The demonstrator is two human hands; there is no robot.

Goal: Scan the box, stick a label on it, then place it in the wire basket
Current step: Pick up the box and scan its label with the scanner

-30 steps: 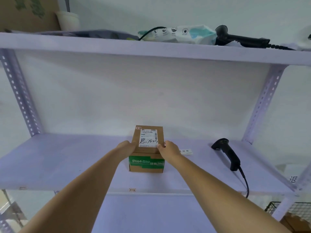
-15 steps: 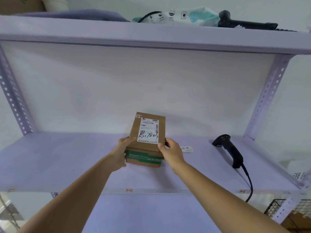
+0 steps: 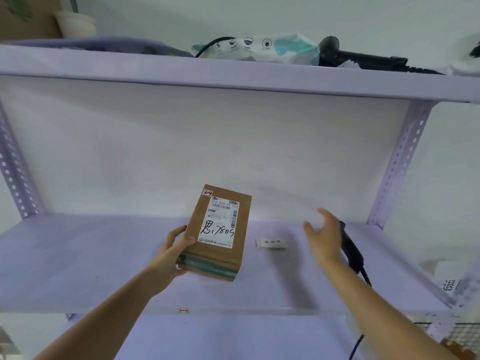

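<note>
Head view: we see the lilac metal shelf (image 3: 78, 255) under the brown cardboard box with white shipping label (image 3: 218, 232), pinched one-sided in our left hand (image 3: 172, 252) above it — it could tip out. Right hand (image 3: 324, 236) spread, empty, near black handheld scanner (image 3: 350, 249) — could knock it.

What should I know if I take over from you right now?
Hands: the left hand holds the cardboard box up off the shelf, shipping label facing you. The right hand is open and empty, just in front of the barcode scanner lying on the shelf.
Other things: the small white sticker lies on the shelf between box and scanner. The wire basket is at the lower right.
Done: box picked up.
Left: grab the scanner, scan the box, stick on the sticker, put the box in the basket.
</note>
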